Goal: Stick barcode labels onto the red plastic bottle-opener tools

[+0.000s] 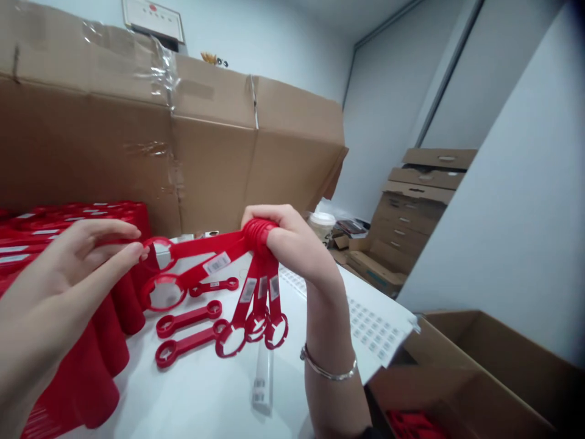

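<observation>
My right hand (292,244) is closed around one end of a bunch of several red plastic wrenches (237,268), each with a ring at its end and a white barcode sticker. Two of them fan out to the left and the others hang down. My left hand (77,256) has its fingers stretched out, the fingertips touching the ring of the uppermost wrench (159,253). Three loose red wrenches (187,320) lie flat on the white table (205,390) below the bunch.
Stacks of red plastic parts (91,341) fill the table's left side. A tall cardboard wall (183,146) stands behind. A sheet of small stickers (375,329) lies at the right, an open cardboard box (479,378) beside it. Flat cartons (415,207) are piled at the back.
</observation>
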Demonstrator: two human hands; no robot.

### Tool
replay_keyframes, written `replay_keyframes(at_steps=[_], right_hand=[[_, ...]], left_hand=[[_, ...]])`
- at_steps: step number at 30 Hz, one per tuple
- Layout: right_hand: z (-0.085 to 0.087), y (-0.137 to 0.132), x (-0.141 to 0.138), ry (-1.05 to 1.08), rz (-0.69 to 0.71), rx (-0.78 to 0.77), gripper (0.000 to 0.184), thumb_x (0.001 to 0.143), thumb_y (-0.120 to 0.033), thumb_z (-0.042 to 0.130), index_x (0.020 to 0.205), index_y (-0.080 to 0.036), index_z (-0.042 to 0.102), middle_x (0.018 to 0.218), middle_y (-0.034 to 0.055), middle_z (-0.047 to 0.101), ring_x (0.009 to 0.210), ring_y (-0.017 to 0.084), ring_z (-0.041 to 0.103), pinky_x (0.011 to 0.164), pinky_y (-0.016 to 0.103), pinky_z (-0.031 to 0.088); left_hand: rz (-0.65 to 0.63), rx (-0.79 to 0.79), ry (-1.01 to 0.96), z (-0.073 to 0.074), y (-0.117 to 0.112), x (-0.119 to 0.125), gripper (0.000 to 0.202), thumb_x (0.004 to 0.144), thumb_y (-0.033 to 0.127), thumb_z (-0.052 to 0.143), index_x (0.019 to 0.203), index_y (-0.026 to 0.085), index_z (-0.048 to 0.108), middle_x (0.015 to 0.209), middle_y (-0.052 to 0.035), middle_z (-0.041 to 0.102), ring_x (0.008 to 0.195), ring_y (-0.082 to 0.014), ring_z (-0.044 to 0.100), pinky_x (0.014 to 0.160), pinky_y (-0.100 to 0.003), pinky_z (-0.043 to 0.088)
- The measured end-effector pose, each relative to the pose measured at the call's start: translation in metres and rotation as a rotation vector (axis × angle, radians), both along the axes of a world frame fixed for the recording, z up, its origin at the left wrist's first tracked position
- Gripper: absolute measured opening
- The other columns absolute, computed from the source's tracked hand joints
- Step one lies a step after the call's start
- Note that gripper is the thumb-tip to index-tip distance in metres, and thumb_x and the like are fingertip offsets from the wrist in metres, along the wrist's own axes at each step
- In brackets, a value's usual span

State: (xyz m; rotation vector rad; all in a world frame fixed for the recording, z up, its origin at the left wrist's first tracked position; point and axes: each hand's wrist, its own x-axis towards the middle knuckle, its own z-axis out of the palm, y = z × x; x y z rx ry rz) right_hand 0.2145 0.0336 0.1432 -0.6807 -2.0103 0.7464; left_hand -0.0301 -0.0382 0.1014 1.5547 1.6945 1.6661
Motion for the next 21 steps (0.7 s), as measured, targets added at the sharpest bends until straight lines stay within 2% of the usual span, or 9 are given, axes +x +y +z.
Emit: replay_keyframes(at_steps=[2, 3, 5, 8, 10, 11, 13, 17, 21], right_hand=[[-0.001, 0.006, 0.006, 0.075, -0.108, 0.049, 0.017, 0.072, -0.008, 0.041, 0.06, -0.019, 0.048, 0.058, -0.0039, 0.045, 0.056, 0.01, 0.042, 0.049, 0.025, 0.03], [-0.002, 0.01, 0.009, 0.116, -0.172, 0.07, 0.017, 0.07, -0.009, 0.041, 0.059, -0.02, 0.047, 0.058, -0.0036, 0.045, 0.056, 0.011, 0.042, 0.049, 0.025, 0.03], [-0.003, 0.016, 0.014, 0.185, -0.284, 0.1, 0.016, 0.069, -0.009, 0.04, 0.059, -0.02, 0.046, 0.057, -0.0033, 0.045, 0.056, 0.011, 0.043, 0.049, 0.026, 0.029], [-0.003, 0.02, 0.02, 0.24, -0.366, 0.13, 0.016, 0.069, -0.01, 0.041, 0.057, -0.021, 0.043, 0.057, -0.0031, 0.042, 0.057, 0.012, 0.041, 0.05, 0.026, 0.028], [-0.003, 0.02, 0.021, 0.256, -0.376, 0.147, 0.016, 0.069, -0.01, 0.041, 0.057, -0.021, 0.042, 0.057, -0.0028, 0.04, 0.057, 0.012, 0.039, 0.051, 0.026, 0.028], [-0.003, 0.019, 0.021, 0.262, -0.374, 0.152, 0.016, 0.069, -0.01, 0.041, 0.057, -0.021, 0.042, 0.057, -0.0028, 0.04, 0.056, 0.011, 0.039, 0.051, 0.025, 0.028], [-0.003, 0.016, 0.022, 0.277, -0.361, 0.154, 0.017, 0.069, -0.01, 0.041, 0.057, -0.021, 0.042, 0.056, -0.003, 0.038, 0.055, 0.011, 0.038, 0.05, 0.025, 0.027], [-0.003, 0.011, 0.022, 0.295, -0.324, 0.146, 0.017, 0.07, -0.01, 0.041, 0.057, -0.021, 0.043, 0.055, -0.0032, 0.039, 0.053, 0.011, 0.038, 0.049, 0.025, 0.026], [-0.002, 0.009, 0.019, 0.283, -0.327, 0.191, 0.019, 0.071, -0.009, 0.04, 0.056, -0.02, 0.043, 0.057, -0.0026, 0.042, 0.056, 0.011, 0.039, 0.051, 0.025, 0.027]], left_hand=[[-0.017, -0.019, 0.129, -0.017, 0.016, 0.009, 0.031, 0.088, 0.057, 0.055, 0.108, 0.034, 0.052, 0.101, 0.0028, 0.064, 0.097, -0.0212, 0.066, 0.072, -0.029, 0.056], [-0.072, -0.095, 0.231, -0.03, 0.022, 0.017, 0.029, 0.091, 0.055, 0.051, 0.109, 0.032, 0.049, 0.101, 0.0014, 0.063, 0.094, -0.0211, 0.065, 0.072, -0.03, 0.054], [-0.243, -0.296, 0.435, -0.063, 0.029, 0.044, 0.027, 0.096, 0.052, 0.04, 0.098, 0.027, 0.05, 0.086, -0.0003, 0.062, 0.076, -0.0214, 0.062, 0.064, -0.033, 0.049], [-0.466, -0.449, 0.556, -0.118, 0.025, 0.092, 0.014, 0.089, 0.033, 0.05, 0.08, 0.024, 0.053, 0.085, -0.0033, 0.067, 0.078, -0.0212, 0.065, 0.072, -0.033, 0.048], [-0.541, -0.542, 0.611, -0.144, 0.019, 0.116, 0.012, 0.086, 0.028, 0.051, 0.075, 0.023, 0.051, 0.084, -0.0067, 0.068, 0.079, -0.024, 0.065, 0.072, -0.036, 0.047], [-0.561, -0.57, 0.629, -0.153, 0.016, 0.122, 0.013, 0.087, 0.027, 0.049, 0.075, 0.022, 0.051, 0.087, -0.0088, 0.068, 0.079, -0.025, 0.065, 0.072, -0.037, 0.046], [-0.58, -0.619, 0.642, -0.161, 0.014, 0.125, 0.016, 0.089, 0.029, 0.045, 0.076, 0.022, 0.052, 0.088, -0.0106, 0.068, 0.078, -0.0262, 0.065, 0.071, -0.037, 0.045], [-0.619, -0.673, 0.612, -0.165, 0.017, 0.115, 0.017, 0.088, 0.034, 0.049, 0.078, 0.022, 0.055, 0.083, -0.0044, 0.07, 0.076, -0.0222, 0.066, 0.068, -0.032, 0.045], [-0.582, -0.696, 0.609, -0.176, 0.018, 0.116, 0.009, 0.086, 0.027, 0.054, 0.083, 0.02, 0.057, 0.083, -0.0031, 0.069, 0.077, -0.0203, 0.065, 0.069, -0.032, 0.045]])
